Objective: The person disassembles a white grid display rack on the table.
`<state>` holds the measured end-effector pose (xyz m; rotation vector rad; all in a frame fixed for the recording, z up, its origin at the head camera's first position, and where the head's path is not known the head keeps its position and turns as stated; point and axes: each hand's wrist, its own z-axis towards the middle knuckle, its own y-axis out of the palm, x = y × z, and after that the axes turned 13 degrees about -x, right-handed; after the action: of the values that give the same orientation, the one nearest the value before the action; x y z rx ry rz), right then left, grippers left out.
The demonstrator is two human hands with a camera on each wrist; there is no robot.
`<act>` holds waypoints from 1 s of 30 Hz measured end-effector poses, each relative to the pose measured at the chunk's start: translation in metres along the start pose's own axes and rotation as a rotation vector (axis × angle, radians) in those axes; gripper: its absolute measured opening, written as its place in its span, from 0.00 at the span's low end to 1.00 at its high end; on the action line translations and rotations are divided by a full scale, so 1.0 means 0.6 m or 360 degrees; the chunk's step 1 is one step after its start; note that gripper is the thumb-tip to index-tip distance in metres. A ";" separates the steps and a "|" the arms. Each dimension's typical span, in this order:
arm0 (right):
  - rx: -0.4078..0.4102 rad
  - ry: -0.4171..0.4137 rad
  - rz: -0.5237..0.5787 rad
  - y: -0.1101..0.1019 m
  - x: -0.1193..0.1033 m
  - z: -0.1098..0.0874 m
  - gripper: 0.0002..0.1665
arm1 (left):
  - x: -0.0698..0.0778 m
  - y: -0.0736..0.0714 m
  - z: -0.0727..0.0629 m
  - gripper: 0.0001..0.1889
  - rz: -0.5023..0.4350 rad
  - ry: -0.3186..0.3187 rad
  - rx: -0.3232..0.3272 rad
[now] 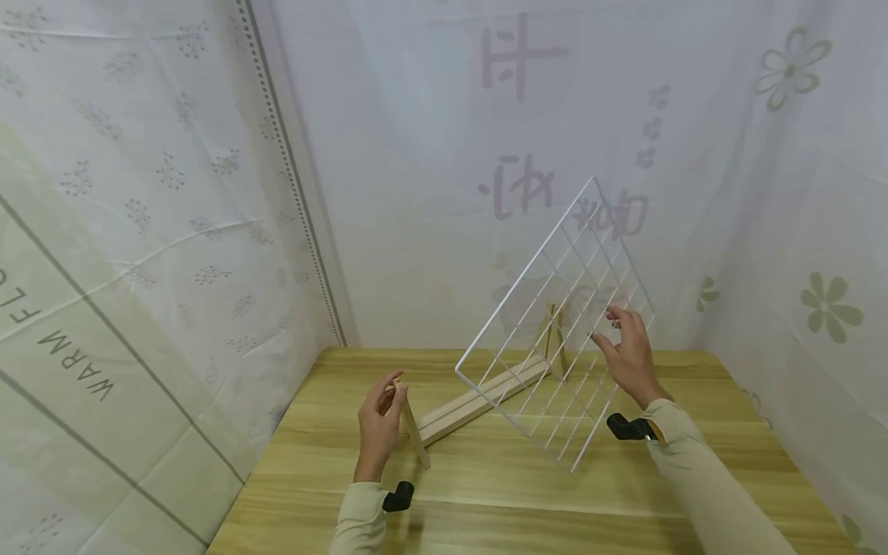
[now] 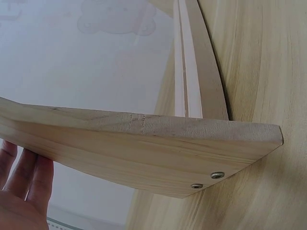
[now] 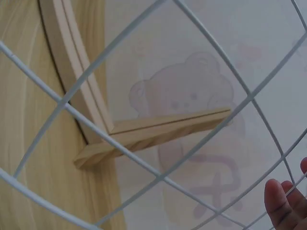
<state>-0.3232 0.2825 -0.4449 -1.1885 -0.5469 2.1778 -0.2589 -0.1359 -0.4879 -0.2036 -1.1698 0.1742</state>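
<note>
A wooden stand has a grooved base bar (image 1: 486,397) between a left upright (image 1: 414,428) and a right upright (image 1: 551,339). My left hand (image 1: 378,420) pinches the top of the left upright; in the left wrist view its fingers (image 2: 41,184) lie against that board (image 2: 134,148), which has two screws (image 2: 217,175) near its lower end. My right hand (image 1: 630,354) holds a white wire grid (image 1: 524,273) by its wires, tilted and partly in front of the stand. The right wrist view shows the grid's wires (image 3: 159,177) crossing before the far upright (image 3: 158,128).
The stand's base rests on a wood-grain table (image 1: 499,493). Patterned cloth hangs behind as a back wall (image 1: 416,231) and at both sides, near the table's edges. Black devices (image 1: 398,497) are worn on both wrists.
</note>
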 end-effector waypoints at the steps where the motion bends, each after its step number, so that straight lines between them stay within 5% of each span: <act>1: -0.0024 0.0009 -0.0013 -0.002 0.003 -0.005 0.31 | 0.000 0.000 0.000 0.16 0.0000 0.0003 0.0002; 20: -0.0080 -0.0175 -0.0306 -0.035 0.052 -0.070 0.32 | -0.006 0.000 0.000 0.16 0.0016 -0.0001 0.0010; 30: -0.0324 -0.0127 -0.0540 -0.049 0.072 -0.101 0.32 | -0.003 -0.001 -0.001 0.16 0.0009 -0.0026 -0.0003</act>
<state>-0.2809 0.3377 -0.4848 -1.0257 -0.9507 1.9181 -0.2592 -0.1372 -0.4898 -0.2075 -1.1857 0.1804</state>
